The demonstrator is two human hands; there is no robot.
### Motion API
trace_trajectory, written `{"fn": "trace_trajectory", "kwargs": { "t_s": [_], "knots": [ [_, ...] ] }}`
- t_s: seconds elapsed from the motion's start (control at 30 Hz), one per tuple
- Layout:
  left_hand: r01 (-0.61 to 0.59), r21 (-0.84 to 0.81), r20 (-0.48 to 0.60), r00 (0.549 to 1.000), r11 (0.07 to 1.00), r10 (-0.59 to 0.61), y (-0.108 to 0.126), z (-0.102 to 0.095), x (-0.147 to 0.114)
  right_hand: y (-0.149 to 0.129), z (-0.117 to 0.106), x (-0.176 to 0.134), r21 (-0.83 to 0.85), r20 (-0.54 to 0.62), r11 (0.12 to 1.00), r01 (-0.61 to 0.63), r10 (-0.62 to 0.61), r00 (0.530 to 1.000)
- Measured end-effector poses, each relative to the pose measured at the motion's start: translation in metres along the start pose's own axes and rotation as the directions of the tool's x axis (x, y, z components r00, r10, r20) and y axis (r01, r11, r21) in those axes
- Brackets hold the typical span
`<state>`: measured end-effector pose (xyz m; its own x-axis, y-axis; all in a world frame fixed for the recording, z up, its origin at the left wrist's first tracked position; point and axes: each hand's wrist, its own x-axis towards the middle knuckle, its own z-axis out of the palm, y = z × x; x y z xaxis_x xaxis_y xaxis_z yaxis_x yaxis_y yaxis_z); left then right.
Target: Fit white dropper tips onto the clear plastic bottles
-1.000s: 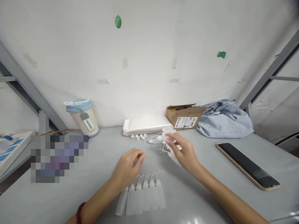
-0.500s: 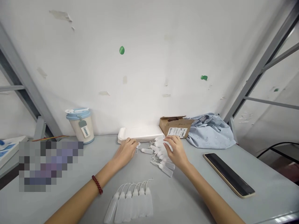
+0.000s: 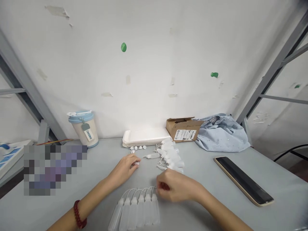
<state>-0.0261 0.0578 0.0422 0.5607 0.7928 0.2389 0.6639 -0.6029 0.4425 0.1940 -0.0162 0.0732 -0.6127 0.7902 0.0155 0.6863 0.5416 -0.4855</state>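
Observation:
My left hand [image 3: 128, 165] is closed in a pinch around a small white cap [image 3: 137, 163] over the middle of the table. My right hand [image 3: 172, 185] has its fingers curled shut beside the right end of a row of translucent squeeze bottles [image 3: 141, 210], close to their thin bent tubes. What its fingertips hold, if anything, is hidden. Beyond it lies a loose pile of similar bottles [image 3: 169, 152] with tubes. One separate bottle [image 3: 153, 156] points its tip toward my left hand. Several loose white caps [image 3: 136, 148] lie behind the left hand.
A stack of white trays [image 3: 146, 136] rests against the wall, beside an open cardboard box [image 3: 184, 130] and a light blue cloth [image 3: 221, 138]. At right lies a phone [image 3: 243, 181]. A lidded tumbler [image 3: 84, 130] stands at left, near a blurred-out patch.
My left hand has come nearer, uncovering the loose caps, with a cap now in its pinch. My right hand has moved from the pile down to the bottle row, and its fingers have closed.

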Motion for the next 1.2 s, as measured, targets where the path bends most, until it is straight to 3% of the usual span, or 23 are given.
{"fn": "trace_trajectory", "kwargs": {
  "t_s": [0.13,0.3,0.57,0.7,0.87,1.0,1.2],
  "knots": [
    [0.061,-0.062,0.008,0.998,0.996,-0.060,-0.002,0.001,-0.018,-0.013,0.005,-0.001,-0.015,0.162,0.999,-0.031,0.033,0.986],
    [0.113,-0.179,0.042,0.993,0.977,-0.107,-0.001,-0.001,-0.025,-0.016,0.012,-0.001,-0.045,0.178,0.995,-0.088,0.094,0.980],
    [0.181,-0.269,0.130,0.980,0.946,-0.151,-0.003,-0.006,-0.029,-0.001,0.012,0.000,-0.145,0.044,0.970,-0.193,0.201,0.979],
    [0.222,-0.270,0.139,0.972,0.937,-0.190,0.000,-0.007,-0.030,0.002,0.010,0.004,-0.106,-0.066,0.962,-0.253,0.247,0.967],
    [0.204,-0.222,0.020,0.979,0.953,-0.205,0.012,-0.006,-0.031,0.000,0.018,0.010,-0.092,-0.222,0.982,-0.166,0.142,0.965],
    [0.271,-0.317,0.057,0.962,0.909,-0.267,0.025,-0.011,-0.035,-0.001,0.024,0.011,-0.092,-0.266,0.993,-0.080,0.053,0.962],
    [0.153,-0.461,0.050,0.988,0.874,-0.147,0.036,-0.017,-0.037,0.000,0.024,0.011,-0.070,-0.272,0.994,-0.083,0.061,0.960]
  ]
}}
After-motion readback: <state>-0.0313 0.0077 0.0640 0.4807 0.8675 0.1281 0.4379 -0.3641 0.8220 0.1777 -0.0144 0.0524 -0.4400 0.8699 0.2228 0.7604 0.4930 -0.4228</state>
